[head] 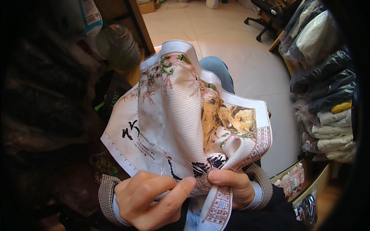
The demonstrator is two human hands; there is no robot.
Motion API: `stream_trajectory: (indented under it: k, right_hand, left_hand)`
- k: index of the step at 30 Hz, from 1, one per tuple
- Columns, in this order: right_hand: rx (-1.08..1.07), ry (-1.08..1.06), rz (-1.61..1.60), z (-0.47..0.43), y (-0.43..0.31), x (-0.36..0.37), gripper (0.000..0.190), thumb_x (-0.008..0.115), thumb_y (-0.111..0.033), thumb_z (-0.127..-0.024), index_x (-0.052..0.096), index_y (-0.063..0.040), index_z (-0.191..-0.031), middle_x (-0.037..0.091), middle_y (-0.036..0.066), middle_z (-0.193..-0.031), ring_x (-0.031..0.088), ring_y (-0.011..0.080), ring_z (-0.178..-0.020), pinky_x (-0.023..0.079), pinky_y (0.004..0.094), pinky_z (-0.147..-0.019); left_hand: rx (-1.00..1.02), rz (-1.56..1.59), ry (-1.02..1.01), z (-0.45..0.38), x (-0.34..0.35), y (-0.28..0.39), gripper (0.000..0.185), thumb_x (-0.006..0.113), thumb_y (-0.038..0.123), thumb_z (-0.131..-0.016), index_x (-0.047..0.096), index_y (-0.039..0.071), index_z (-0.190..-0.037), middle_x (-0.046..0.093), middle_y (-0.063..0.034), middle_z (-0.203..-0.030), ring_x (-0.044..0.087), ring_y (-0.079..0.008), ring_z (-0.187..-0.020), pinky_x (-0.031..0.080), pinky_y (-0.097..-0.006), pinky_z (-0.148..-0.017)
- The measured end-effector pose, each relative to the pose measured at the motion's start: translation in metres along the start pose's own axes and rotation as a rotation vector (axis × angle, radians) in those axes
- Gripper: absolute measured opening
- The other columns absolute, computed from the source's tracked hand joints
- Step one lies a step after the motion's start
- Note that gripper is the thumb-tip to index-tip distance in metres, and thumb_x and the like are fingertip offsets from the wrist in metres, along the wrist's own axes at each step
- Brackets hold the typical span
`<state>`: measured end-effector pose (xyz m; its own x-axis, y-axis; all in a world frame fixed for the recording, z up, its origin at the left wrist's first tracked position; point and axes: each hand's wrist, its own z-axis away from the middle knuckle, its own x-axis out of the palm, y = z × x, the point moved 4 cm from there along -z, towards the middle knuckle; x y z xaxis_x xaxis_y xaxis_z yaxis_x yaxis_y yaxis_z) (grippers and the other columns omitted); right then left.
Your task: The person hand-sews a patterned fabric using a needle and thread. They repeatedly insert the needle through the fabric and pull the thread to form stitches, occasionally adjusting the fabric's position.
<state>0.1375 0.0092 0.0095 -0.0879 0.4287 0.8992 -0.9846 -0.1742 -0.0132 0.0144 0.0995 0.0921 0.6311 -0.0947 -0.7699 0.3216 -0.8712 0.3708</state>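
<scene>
A white cross-stitch fabric (182,124) spreads over my lap in folds. It carries pink blossoms, green leaves, tan rocks, dark stitched patches (199,169) and black characters. My right hand (234,184) pinches the bunched lower right part, thumb on top, where a printed chart border (221,206) hangs below. Beside it, on the left, my left hand (153,199) is curled against the lower edge, its index finger pointing toward the right thumb. Pale thread strands (199,167) lie on the dark stitching, and another strand rises by the left knuckles. Whatever the left fingertips may hold is hidden.
Plastic-wrapped folded garments (332,121) are stacked on the right. Below them stands a box with packaged items (292,179). A wheeled office chair (263,20) is at the far right, on the tiled floor (173,26). A black bag (111,95) sits left of the fabric.
</scene>
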Motion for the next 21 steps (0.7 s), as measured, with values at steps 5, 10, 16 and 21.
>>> stream_trajectory:
  k: [5,10,16,21]
  right_hand:
    - [0.006,0.070,0.068,0.0005,0.0007,-0.0018,0.042,0.064,-0.003,-0.094,0.050,0.000,-0.134,0.068,0.011,-0.109,0.069,0.0160,-0.094,0.059,0.0298,-0.083]
    - [-0.018,0.090,0.086,-0.0004,0.0013,0.0001,0.040,0.064,-0.003,-0.094,0.051,0.000,-0.132,0.068,0.010,-0.106,0.069,0.0152,-0.092,0.059,0.0293,-0.081]
    - [-0.031,0.068,0.061,-0.0012,0.0024,-0.0003,0.045,0.064,-0.002,-0.093,0.049,0.001,-0.135,0.067,0.012,-0.111,0.068,0.0176,-0.098,0.057,0.0323,-0.087]
    - [-0.036,0.021,0.062,0.0004,0.0029,0.0012,0.047,0.065,-0.002,-0.092,0.048,0.001,-0.136,0.066,0.013,-0.114,0.067,0.0184,-0.100,0.055,0.0335,-0.091]
  left_hand:
    - [-0.016,-0.002,-0.026,0.0027,0.0022,0.0001,0.037,0.080,0.004,-0.062,0.076,0.020,-0.095,0.052,0.0015,-0.078,0.051,-0.0155,-0.057,0.039,-0.0290,-0.051]
    - [-0.014,-0.016,-0.037,0.0009,0.0016,0.0011,0.037,0.078,0.003,-0.061,0.076,0.019,-0.095,0.051,0.0016,-0.078,0.051,-0.0156,-0.057,0.039,-0.0293,-0.051]
    - [0.047,-0.066,-0.048,-0.0004,0.0008,0.0018,0.041,0.074,0.002,-0.057,0.076,0.019,-0.095,0.050,0.0016,-0.079,0.051,-0.0153,-0.057,0.040,-0.0295,-0.049]
    - [0.099,-0.069,-0.100,-0.0046,-0.0034,0.0018,0.043,0.070,0.001,-0.055,0.076,0.016,-0.094,0.051,0.0017,-0.080,0.051,-0.0153,-0.058,0.040,-0.0291,-0.048]
